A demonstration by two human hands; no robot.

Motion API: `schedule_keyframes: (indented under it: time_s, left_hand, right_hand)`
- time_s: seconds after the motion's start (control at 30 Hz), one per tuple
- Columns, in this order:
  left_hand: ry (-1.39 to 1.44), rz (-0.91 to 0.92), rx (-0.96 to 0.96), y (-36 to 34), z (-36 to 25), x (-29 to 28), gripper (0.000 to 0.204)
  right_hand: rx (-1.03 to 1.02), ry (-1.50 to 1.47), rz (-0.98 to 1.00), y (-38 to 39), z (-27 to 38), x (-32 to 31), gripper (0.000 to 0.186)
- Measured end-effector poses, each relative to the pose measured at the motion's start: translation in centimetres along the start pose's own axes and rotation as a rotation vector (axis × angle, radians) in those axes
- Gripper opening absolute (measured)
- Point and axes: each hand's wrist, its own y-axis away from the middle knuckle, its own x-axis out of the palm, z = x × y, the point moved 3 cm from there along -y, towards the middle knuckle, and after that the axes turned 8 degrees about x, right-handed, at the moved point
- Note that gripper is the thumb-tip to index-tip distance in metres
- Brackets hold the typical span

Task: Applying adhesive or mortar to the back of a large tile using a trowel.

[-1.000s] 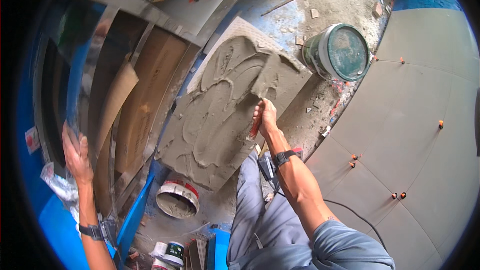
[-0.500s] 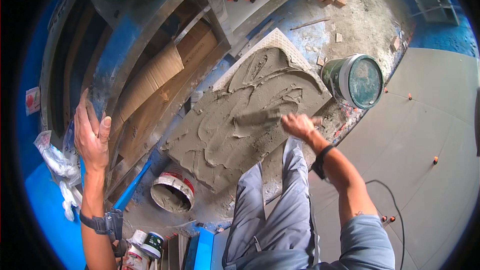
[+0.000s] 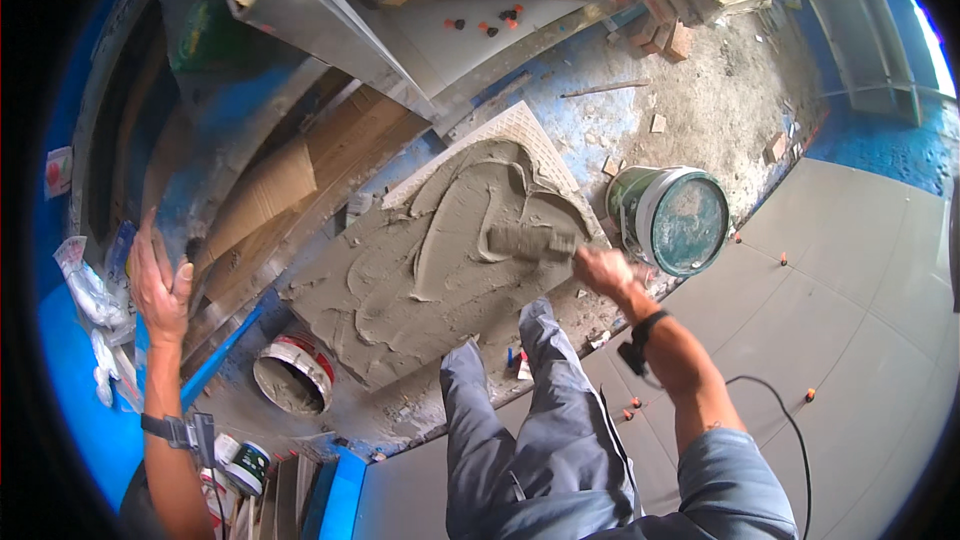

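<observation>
With my right hand (image 3: 607, 270) I grip a trowel (image 3: 530, 243), its blade coated in grey mortar and pressed into the thick, swirled mortar layer (image 3: 390, 275) covering most of a large tile (image 3: 528, 127), whose pale textured back shows along its upper edges. At the left, my left hand (image 3: 162, 285) rests with fingers outstretched against a worn metal frame (image 3: 205, 195) holding brown cardboard (image 3: 260, 195). A red-rimmed bucket with mortar inside (image 3: 316, 363) sits below the tile's left corner, and a green lidded bucket (image 3: 680, 223) stands beside its right corner.
Grey laid tiles (image 3: 820, 290) with orange-black spacers cover the right, crossed by a black cable (image 3: 788, 418). Bricks (image 3: 665, 38) and rubble lie at top. A metal structure (image 3: 865, 40) leans right. Plastic bags (image 3: 95, 290) lie left; small tubs (image 3: 247, 465) stand at bottom.
The trowel blade has swung from pointing forward to lying crosswise, and my right hand has moved rightward. The mortar swirls differ. My view has shifted, so the surroundings sit lower in the picture.
</observation>
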Motion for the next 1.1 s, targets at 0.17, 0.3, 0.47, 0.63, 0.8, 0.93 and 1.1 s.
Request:
schedule_keyframes:
  time_s: [0.17, 0.3, 0.47, 0.63, 0.8, 0.93, 1.1]
  left_hand:
    - [-0.048, 0.013, -0.014, 0.1, 0.4, -0.1, 0.084]
    - [-0.074, 0.045, -0.029, 0.5, 0.4, 1.1, 0.085]
    - [-0.056, 0.075, -0.085, 2.9, 2.7, 0.4, 0.085]
    - [-0.068, 0.089, -0.106, 3.9, 4.4, 1.0, 0.087]
    - [-0.078, 0.099, -0.176, 4.0, 3.9, 0.7, 0.089]
    - [-0.144, 0.108, -0.094, 4.3, 3.7, 1.1, 0.090]
    - [-0.158, 0.149, -0.093, 4.3, 3.7, 0.6, 0.093]
  right_hand:
    - [0.117, -0.175, -0.168, -5.4, -2.6, -8.2, 0.031]
    - [0.075, -0.364, 0.019, -1.6, -6.1, -3.2, 0.039]
    - [0.033, 0.040, 0.264, 2.1, -10.6, -5.1, 0.032]
    - [-0.134, 0.045, -0.192, -3.8, -17.2, -5.8, 0.024]
    - [-0.010, -0.195, -0.265, -8.8, -15.8, -7.5, 0.023]
    - [0.073, -0.520, -0.271, -9.3, -12.3, -8.3, 0.029]
    - [-0.091, -0.449, -0.034, -13.7, -8.9, -8.0, 0.032]
